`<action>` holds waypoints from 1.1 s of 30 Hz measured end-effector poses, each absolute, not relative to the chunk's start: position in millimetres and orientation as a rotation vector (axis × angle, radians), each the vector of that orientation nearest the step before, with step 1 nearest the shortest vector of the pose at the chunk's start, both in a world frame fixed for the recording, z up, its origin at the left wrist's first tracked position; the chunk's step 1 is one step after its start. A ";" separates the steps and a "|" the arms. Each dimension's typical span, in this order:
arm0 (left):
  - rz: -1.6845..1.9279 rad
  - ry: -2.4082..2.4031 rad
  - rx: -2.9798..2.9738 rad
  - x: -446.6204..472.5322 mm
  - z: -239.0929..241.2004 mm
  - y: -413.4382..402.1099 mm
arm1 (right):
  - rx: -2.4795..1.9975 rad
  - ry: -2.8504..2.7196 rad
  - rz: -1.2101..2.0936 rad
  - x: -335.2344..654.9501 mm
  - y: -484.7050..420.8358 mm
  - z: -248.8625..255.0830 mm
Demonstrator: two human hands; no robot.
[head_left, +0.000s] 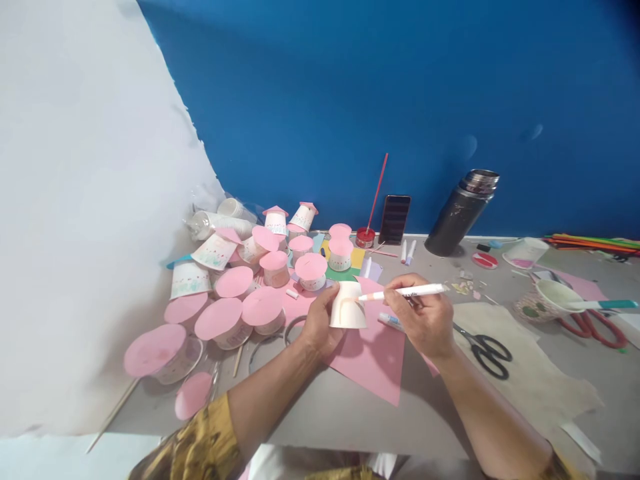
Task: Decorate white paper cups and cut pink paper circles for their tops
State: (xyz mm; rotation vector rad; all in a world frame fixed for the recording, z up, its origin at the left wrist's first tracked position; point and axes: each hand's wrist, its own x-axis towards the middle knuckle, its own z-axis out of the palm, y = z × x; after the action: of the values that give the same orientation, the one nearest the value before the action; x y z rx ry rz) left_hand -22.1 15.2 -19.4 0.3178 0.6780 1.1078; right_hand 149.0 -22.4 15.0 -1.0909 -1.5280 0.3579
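My left hand [320, 321] grips a plain white paper cup [349, 313], turned upside down with its wide rim low. A faint pale-orange outline shows on the cup's side. In my right hand [425, 320] is a white marker [417, 291] with a peach-coloured front end, its tip at the cup's wall. Beneath both hands lies a sheet of pink paper [375, 373]. Another marker [391, 322] rests on that sheet, partly hidden by my right hand.
Many cups topped with pink paper discs [263, 307] crowd the left. Black-handled scissors [493, 357] lie on beige cloth [540, 373] at right. Behind stand a dark flask [460, 217], a phone [395, 219] and a red stick in a round base [365, 237]. A patterned cup [540, 310] holds a teal-handled brush [610, 305].
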 end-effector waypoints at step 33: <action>1.095 0.670 0.344 -21.6 -24.5 14.7 | -1.158 -1.513 0.306 149.5 -20.8 13.8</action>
State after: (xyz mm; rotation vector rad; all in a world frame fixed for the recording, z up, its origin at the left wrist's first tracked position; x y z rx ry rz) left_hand -21.6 14.7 -24.5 0.3440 0.6701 1.0946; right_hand 149.5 -20.8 13.8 -1.1579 -1.5130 0.3056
